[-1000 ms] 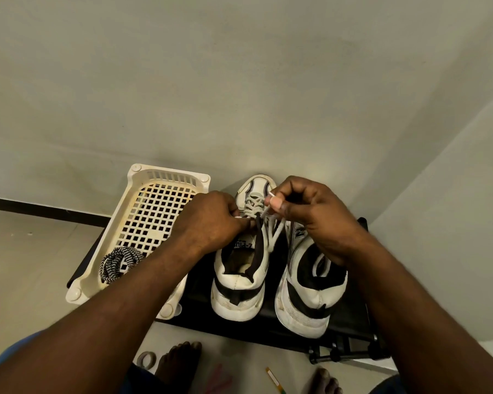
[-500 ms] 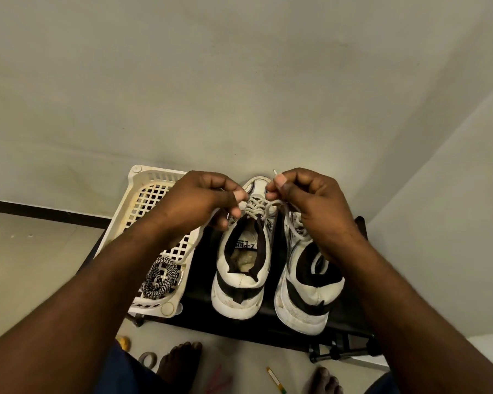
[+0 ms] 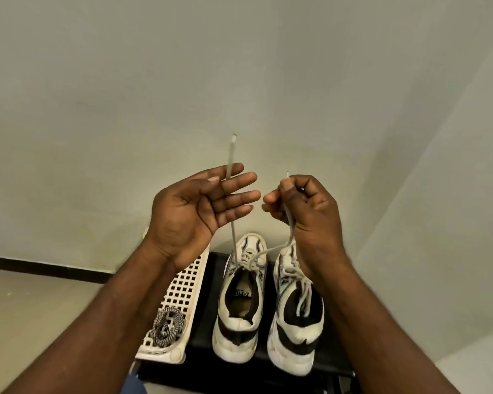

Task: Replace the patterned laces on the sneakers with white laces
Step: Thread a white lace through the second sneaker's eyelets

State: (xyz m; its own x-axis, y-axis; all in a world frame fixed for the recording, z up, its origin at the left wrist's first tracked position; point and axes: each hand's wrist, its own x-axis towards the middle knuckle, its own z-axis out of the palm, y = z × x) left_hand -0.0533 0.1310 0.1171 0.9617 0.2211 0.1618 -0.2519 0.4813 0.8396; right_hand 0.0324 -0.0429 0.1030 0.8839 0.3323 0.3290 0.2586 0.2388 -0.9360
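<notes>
- The left hand (image 3: 194, 211) is held palm up with its fingers (image 3: 236, 183) straight and spread. One end of the lace (image 3: 230, 155) stands upright across them; whether they grip it cannot be told.
- The right hand (image 3: 305, 214) is curled tight, thumb and forefinger pinching the lace's other end, whose tip pokes out just above the fingers.
- Below both sets of fingers, both strands run down to the top eyelets of the left shoe (image 3: 236, 331). The right strand slants across the toe of the right shoe (image 3: 296, 351).
- The right wrist covers part of the right shoe; a second lace (image 3: 302, 291), white, droops into that shoe's opening.
- Both shoes stand side by side on a black tabletop (image 3: 202, 308), heels toward the person.
- Under the left forearm, a cream basket (image 3: 182, 288) lies beside the left shoe, with the patterned laces (image 3: 165, 327) bundled in its near end.
- Beyond the fingers rises a bare wall (image 3: 239, 66).
</notes>
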